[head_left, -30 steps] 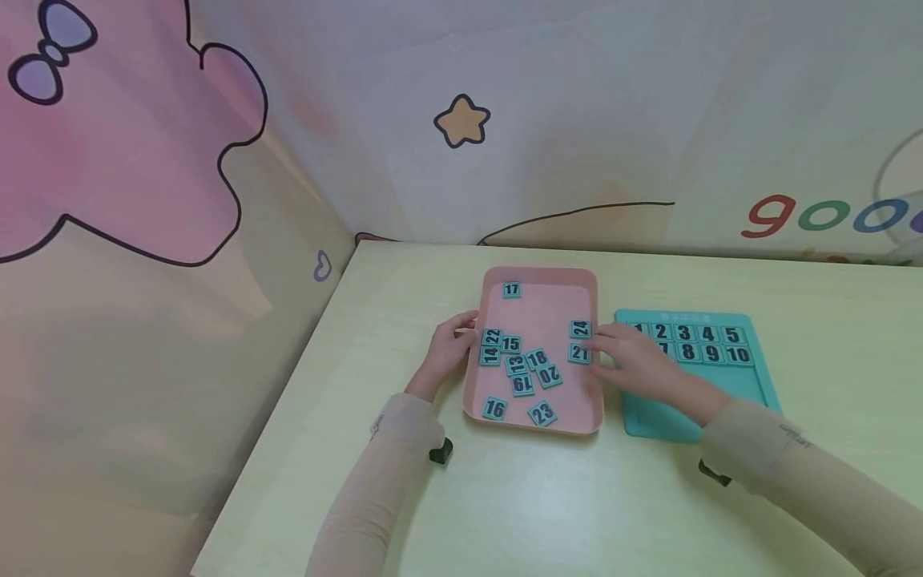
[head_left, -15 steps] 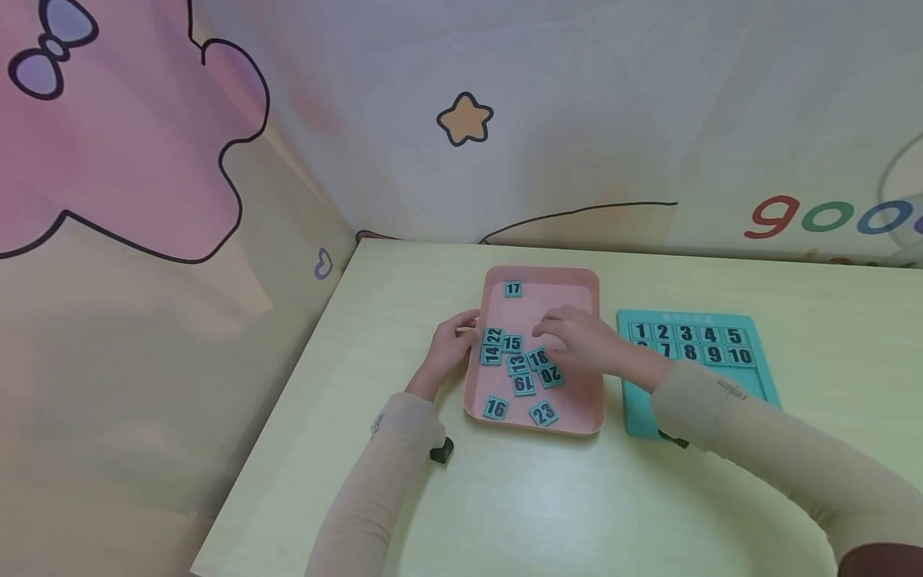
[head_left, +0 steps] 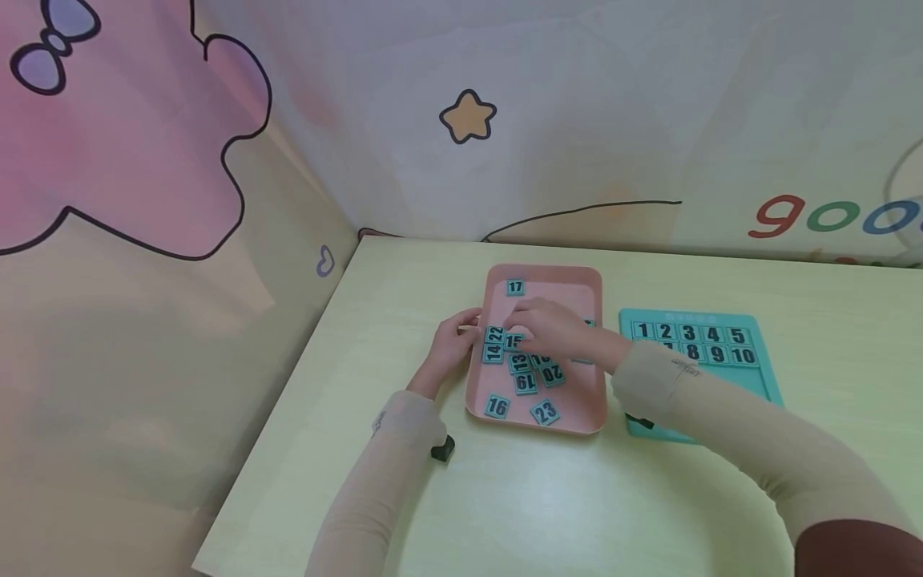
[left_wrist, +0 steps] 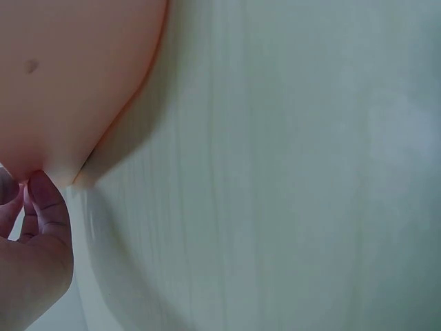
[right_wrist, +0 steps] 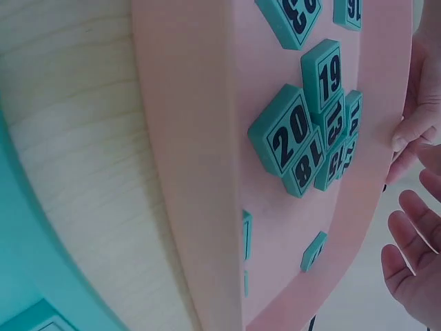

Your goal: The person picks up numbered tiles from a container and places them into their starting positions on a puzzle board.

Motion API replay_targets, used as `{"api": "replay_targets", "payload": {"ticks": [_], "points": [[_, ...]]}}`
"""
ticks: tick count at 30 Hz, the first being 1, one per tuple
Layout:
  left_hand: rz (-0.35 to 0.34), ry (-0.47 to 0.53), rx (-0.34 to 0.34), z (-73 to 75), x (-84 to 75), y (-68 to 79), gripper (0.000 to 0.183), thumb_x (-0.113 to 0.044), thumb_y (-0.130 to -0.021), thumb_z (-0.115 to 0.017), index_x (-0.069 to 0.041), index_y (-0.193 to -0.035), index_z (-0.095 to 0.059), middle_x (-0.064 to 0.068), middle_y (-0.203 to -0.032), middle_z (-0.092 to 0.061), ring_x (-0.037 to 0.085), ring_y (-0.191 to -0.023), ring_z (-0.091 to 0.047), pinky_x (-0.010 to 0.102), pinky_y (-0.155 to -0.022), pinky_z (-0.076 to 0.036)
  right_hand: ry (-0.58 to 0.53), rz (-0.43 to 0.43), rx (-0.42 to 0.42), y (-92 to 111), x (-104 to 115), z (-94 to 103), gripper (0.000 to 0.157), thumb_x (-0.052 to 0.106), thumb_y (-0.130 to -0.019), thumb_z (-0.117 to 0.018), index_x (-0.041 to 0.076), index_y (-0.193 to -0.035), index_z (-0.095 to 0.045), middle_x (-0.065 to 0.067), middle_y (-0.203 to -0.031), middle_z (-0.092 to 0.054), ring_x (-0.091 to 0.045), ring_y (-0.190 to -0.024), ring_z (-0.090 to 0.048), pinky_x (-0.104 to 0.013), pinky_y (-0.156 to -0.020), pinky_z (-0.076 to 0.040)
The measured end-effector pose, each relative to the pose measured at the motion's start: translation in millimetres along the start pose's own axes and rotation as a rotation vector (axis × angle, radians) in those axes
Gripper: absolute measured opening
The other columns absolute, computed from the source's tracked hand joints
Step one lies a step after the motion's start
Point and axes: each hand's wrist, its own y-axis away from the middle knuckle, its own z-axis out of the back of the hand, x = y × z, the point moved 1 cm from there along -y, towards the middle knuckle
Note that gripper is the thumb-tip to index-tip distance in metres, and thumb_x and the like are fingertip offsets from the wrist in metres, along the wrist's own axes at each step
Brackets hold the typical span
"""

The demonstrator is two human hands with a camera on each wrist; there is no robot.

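A pink tray [head_left: 579, 401] holds several loose teal number tiles. My left hand [head_left: 449, 353] pinches the tray's left rim; in the left wrist view its thumb and fingers [left_wrist: 48, 200] meet at the tray's edge. Over the tray, my right hand [head_left: 557, 330] reaches in with its fingertips by the 15 tile [head_left: 513, 343]. Its fingers [right_wrist: 417, 238] look spread and loosely bent in the right wrist view, with no tile seen between them. Close by lie the 22 tile [head_left: 494, 334], 14 tile [head_left: 493, 353] and 13 tile [head_left: 518, 364]. The right hand partly covers the 18 tile and two tiles at the tray's right side.
Right of the tray lies a teal number board [head_left: 735, 386], with tiles 1 to 10 in its top two rows; my right sleeve [head_left: 692, 393] crosses over it. The pale table [head_left: 534, 505] meets a patterned wall [head_left: 577, 144] at the back.
My right hand has moved left from the tray's right rim, over the tray, to the 15 tile. The left hand stays at the left rim, and the tiles lie as before.
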Motion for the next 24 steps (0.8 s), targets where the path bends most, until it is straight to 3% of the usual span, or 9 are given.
{"api": "replay_targets", "payload": {"ticks": [7, 16, 24], "points": [[-0.004, 0.003, 0.004, 1.2, -1.5, 1.9, 0.039, -0.012, -0.087, -0.047, -0.019, -0.126, -0.049, 0.006, -0.117, -0.051, 0.019, -0.094, -0.053, 0.029, -0.083, -0.047, -0.012, 0.007, 0.055, -13.8, -2.1, -12.0, 0.038, 0.02, -0.079, -0.063, 0.012, -0.116, -0.059, -0.002, -0.116, -0.057, -0.018, -0.107, -0.048, -0.038, -0.096, -0.038], [-0.018, 0.014, 0.001, 1.1, -2.5, 1.6, 0.039, -0.012, -0.087, -0.047, -0.017, -0.126, -0.05, 0.007, -0.117, -0.052, 0.019, -0.094, -0.054, 0.03, -0.083, -0.048, -0.137, -0.066, 0.117, -17.2, -18.5, -13.9, 0.034, 0.01, -0.082, -0.056, 0.012, -0.116, -0.059, -0.004, -0.117, -0.058, -0.017, -0.107, -0.051, -0.039, -0.097, -0.038], [-0.008, 0.007, -0.005, 0.2, -1.7, 1.7, 0.039, -0.012, -0.088, -0.047, -0.018, -0.126, -0.05, 0.006, -0.117, -0.052, 0.018, -0.093, -0.054, 0.028, -0.081, -0.048, -0.043, -0.006, 0.169, -7.9, -18.3, -27.3, 0.034, 0.006, -0.081, -0.055, 0.017, -0.112, -0.062, 0.0, -0.105, -0.062, -0.015, -0.088, -0.051, -0.034, -0.089, -0.043]]}}
